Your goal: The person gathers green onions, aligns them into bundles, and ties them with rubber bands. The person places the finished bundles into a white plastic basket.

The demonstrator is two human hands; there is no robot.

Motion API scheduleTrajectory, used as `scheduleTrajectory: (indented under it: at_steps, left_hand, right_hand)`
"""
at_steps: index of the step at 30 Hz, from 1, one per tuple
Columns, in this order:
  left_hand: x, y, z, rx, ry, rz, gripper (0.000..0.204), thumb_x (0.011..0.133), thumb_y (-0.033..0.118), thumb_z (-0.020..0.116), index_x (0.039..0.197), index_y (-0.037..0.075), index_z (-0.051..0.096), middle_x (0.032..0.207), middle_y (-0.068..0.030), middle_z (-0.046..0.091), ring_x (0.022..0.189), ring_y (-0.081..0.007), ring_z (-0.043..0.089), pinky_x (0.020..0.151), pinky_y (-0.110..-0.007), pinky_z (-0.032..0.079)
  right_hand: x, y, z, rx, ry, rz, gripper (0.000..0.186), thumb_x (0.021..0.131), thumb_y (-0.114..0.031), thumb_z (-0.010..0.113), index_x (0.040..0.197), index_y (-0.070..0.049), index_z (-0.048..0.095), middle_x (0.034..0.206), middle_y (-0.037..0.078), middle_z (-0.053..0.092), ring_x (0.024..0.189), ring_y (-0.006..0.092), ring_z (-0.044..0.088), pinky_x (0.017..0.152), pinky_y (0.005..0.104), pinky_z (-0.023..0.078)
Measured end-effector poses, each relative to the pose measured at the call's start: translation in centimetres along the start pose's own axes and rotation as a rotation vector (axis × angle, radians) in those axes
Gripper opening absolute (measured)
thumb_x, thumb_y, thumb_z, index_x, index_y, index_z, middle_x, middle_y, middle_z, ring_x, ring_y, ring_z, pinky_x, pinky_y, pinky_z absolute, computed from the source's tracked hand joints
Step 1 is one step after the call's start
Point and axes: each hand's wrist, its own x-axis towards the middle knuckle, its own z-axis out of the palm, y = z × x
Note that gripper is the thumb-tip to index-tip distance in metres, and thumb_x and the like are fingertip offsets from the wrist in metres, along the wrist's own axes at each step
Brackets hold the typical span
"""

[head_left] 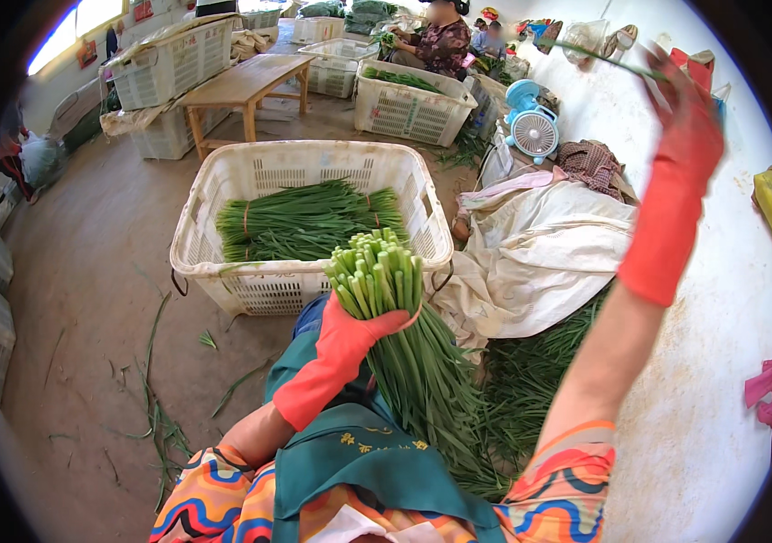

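My left hand (350, 337), in a red rubber glove, is wrapped round a thick bunch of garlic chives (413, 348). The pale cut ends point up and away from me, and the long leaves hang down to my right. High at the right, my right hand (689, 131), gloved the same way, is raised well apart from the bunch. Its blurred fingers hold a single thin chive stalk (599, 58) that sticks out to the left. Tied chive bundles (304, 219) lie in the white plastic crate (214, 261) just beyond the bunch.
Loose chives (540, 371) are heaped at my right, partly under a white cloth (531, 258). A blue fan (533, 131) stands near the wall. Farther off are a wooden bench (246, 80), another crate of chives (409, 113) and a seated person (440, 41). Leaf scraps (155, 407) litter the floor at left.
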Motion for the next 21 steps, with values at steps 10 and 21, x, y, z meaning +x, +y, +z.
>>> scheduleTrajectory:
  at_steps: [10,21]
  left_hand:
    - [0.9,-0.9,-0.9,0.004,0.051,-0.009,0.052,0.065,0.005,0.080,0.110,0.002,0.053,0.100,-0.0069,0.064,0.088,-0.0160,0.062,0.078,-0.030,0.050]
    - [0.7,0.0,-0.3,0.035,0.059,-0.029,0.062,0.061,0.009,0.085,0.113,0.004,0.052,0.102,-0.0056,0.063,0.090,-0.0144,0.061,0.079,-0.030,0.050]
  right_hand:
    - [-19.9,1.8,3.2,-0.283,-0.924,-0.258,0.044,0.071,0.000,0.065,0.114,-0.009,0.059,0.126,0.012,0.052,0.119,0.0302,0.049,0.100,0.0387,0.039]
    - [-27.2,4.0,5.8,-0.661,-1.009,-0.496,0.033,0.067,-0.019,0.068,0.092,0.000,0.059,0.132,0.018,0.047,0.129,0.0328,0.037,0.102,0.0468,0.033]
